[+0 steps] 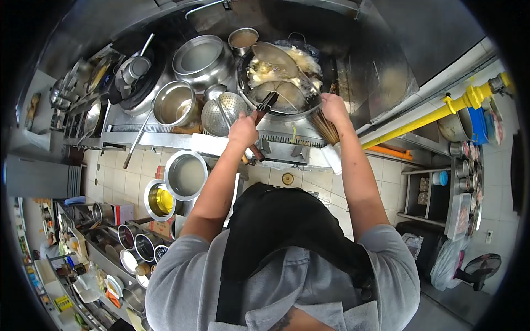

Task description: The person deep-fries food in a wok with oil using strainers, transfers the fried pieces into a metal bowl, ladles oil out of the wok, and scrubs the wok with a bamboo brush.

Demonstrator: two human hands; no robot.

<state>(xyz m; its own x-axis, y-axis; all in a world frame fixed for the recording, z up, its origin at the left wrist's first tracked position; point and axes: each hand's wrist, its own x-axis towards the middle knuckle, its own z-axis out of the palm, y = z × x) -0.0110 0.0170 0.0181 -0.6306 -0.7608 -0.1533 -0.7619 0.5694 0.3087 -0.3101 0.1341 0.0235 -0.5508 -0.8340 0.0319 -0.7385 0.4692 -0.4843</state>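
A dark wok (328, 69) holds bubbling oil with pale yellow pieces of food (264, 71) frying in it. My left hand (243, 131) is closed round a dark handle (265, 106) that points toward a round wire strainer (287, 95) at the wok's near side. My right hand (334, 108) is closed at the wok's right rim. From near it a thin rod runs to a round skimmer (274, 59) over the food; its grip is hidden by my fingers. Just below my right hand stands a bamboo brush (326, 127). A perforated ladle (223, 114) lies left of my left hand.
Left of the wok stand a large steel pot (199, 55), a pot of liquid (174, 103) and a small bowl (243, 38). Below the counter are a pot (186, 175) and a bowl of yellow oil (161, 199). A yellow pipe (430, 116) runs along the right.
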